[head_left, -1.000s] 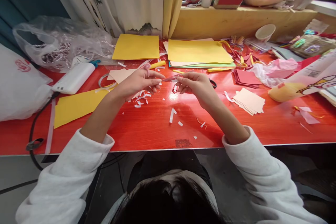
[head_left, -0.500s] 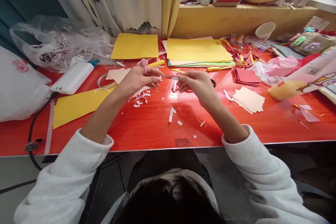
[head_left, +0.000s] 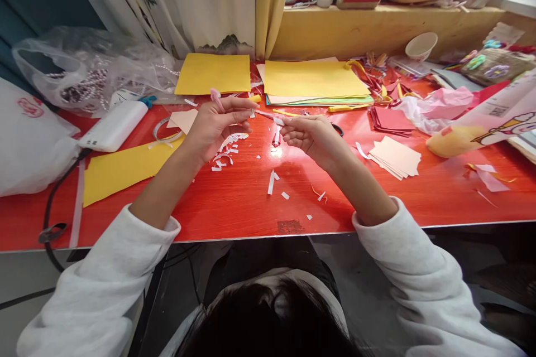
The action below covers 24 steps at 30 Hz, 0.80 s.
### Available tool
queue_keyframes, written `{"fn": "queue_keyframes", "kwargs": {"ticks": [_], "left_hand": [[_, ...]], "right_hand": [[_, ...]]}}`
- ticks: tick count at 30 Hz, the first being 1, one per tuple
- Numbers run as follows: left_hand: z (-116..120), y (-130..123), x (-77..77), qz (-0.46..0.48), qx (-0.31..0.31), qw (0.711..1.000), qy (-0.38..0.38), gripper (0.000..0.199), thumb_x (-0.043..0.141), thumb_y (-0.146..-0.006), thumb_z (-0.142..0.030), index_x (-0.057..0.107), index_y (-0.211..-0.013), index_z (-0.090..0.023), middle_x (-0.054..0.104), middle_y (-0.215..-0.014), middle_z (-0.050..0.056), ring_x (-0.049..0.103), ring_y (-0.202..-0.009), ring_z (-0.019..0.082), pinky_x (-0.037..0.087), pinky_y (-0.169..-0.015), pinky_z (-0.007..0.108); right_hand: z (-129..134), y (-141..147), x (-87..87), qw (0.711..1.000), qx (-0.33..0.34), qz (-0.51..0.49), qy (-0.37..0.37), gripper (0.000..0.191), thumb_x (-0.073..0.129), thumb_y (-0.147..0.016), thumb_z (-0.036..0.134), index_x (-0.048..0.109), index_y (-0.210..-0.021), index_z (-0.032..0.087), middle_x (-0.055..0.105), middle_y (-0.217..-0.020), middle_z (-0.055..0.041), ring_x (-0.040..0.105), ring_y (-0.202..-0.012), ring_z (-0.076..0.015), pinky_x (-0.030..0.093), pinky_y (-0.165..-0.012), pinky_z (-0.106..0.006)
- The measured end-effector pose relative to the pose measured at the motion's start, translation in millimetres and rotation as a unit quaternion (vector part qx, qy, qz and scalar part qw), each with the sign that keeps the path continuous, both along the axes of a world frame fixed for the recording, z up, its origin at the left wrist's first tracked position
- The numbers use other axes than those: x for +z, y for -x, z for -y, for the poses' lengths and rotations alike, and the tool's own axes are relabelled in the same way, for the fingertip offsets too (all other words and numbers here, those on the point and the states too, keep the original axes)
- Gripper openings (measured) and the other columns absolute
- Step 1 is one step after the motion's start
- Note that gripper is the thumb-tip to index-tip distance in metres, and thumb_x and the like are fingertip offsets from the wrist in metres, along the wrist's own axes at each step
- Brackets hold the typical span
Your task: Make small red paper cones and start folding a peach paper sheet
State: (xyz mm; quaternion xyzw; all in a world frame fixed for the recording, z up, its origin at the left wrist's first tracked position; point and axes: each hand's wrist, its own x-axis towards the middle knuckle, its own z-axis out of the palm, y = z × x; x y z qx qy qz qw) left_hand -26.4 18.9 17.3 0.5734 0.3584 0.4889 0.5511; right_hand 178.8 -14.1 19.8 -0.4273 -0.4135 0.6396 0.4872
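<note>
Above the middle of the red table, a thin pinkish strip (head_left: 266,115) stretches between my two hands, with a small white piece near its right end. My left hand (head_left: 215,127) is closed at the strip's left end; a soft pink piece (head_left: 216,99) sticks up behind its fingers, and how it is held is hidden. My right hand (head_left: 312,136) pinches the other end between thumb and forefinger, its remaining fingers curled. Under the hands lie white paper scraps (head_left: 226,150) and a narrow white strip (head_left: 271,182). A yellow tube-like thing (head_left: 254,99) shows just beyond my left fingertips.
Yellow sheets (head_left: 314,79) are stacked at the back. Pale pink squares (head_left: 396,157) and dark red squares (head_left: 389,121) lie at right, near a drink cup (head_left: 450,142). A tape roll (head_left: 161,131), white power strip (head_left: 113,125) and plastic bags (head_left: 33,139) stand at left.
My left hand has turned slightly, and the pink piece behind it now stands more upright. The strip between the hands tilts down to the right. The whole view has shifted slightly.
</note>
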Motion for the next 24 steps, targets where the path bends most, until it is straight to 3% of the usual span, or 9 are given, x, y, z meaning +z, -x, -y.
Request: {"fn": "queue_keyframes", "kwargs": {"ticks": [4,8,14,18,20,24], "left_hand": [[-0.3,1.5,3.0,0.051,-0.014,0.998,0.042,0.012,0.066,-0.073,-0.011,0.07,-0.083,-0.017,0.064,-0.078,-0.001,0.057,-0.061,0.006,0.054,-0.065,0.022],[-2.1,10.7,11.7,0.088,0.026,0.995,0.035,0.012,0.058,-0.077,-0.008,0.064,-0.078,-0.018,0.061,-0.074,-0.003,0.052,-0.06,0.005,0.052,-0.07,0.025],[-6.0,11.3,6.4,-0.105,0.062,0.992,-0.035,0.013,0.056,-0.078,-0.015,0.068,-0.084,-0.014,0.062,-0.086,0.003,0.056,-0.077,0.011,0.049,-0.069,0.026],[-8.6,7.0,-4.4,-0.252,0.087,0.96,-0.078,0.015,0.066,-0.078,-0.027,0.063,-0.071,-0.015,0.054,-0.069,0.002,0.055,-0.078,0.014,0.048,-0.078,0.027],[-8.7,8.1,-5.6,-0.275,0.066,0.957,-0.066,0.009,0.065,-0.079,-0.024,0.066,-0.083,-0.016,0.054,-0.067,0.0,0.055,-0.073,0.013,0.048,-0.077,0.029],[-7.7,10.8,-2.4,-0.297,0.023,0.953,-0.053,0.033,0.063,-0.075,-0.014,0.064,-0.108,-0.02,0.06,-0.077,0.0,0.058,-0.076,0.012,0.048,-0.079,0.029]], "right_hand": [[-1.6,0.0,-0.7,1.0,-0.004,-0.004,0.001,0.012,0.058,-0.082,0.01,0.067,-0.074,0.008,0.065,-0.066,-0.0051,0.063,-0.055,-0.0072,0.054,-0.056,-0.015],[-5.0,-3.4,-1.7,0.999,-0.052,-0.004,-0.009,0.015,0.057,-0.082,0.008,0.065,-0.07,0.009,0.064,-0.064,-0.0048,0.062,-0.055,-0.0069,0.054,-0.057,-0.015],[-4.8,-4.1,-2.3,0.999,-0.027,0.009,-0.033,0.011,0.06,-0.084,0.014,0.065,-0.074,0.012,0.067,-0.07,-0.0044,0.062,-0.058,-0.0066,0.055,-0.061,-0.016],[-3.9,-3.0,-3.4,0.999,-0.013,0.001,-0.044,0.009,0.06,-0.083,0.011,0.067,-0.089,0.013,0.066,-0.071,-0.0021,0.062,-0.059,-0.0066,0.055,-0.062,-0.018],[-3.6,-3.3,-3.6,0.999,-0.007,0.001,-0.051,0.017,0.058,-0.084,0.011,0.067,-0.098,0.014,0.066,-0.071,-0.0011,0.062,-0.059,-0.0066,0.055,-0.062,-0.019],[-2.6,-3.6,-3.2,0.999,-0.003,0.01,-0.052,0.021,0.055,-0.085,0.01,0.066,-0.103,0.014,0.066,-0.07,-0.0006,0.062,-0.059,-0.007,0.055,-0.064,-0.021]]}}
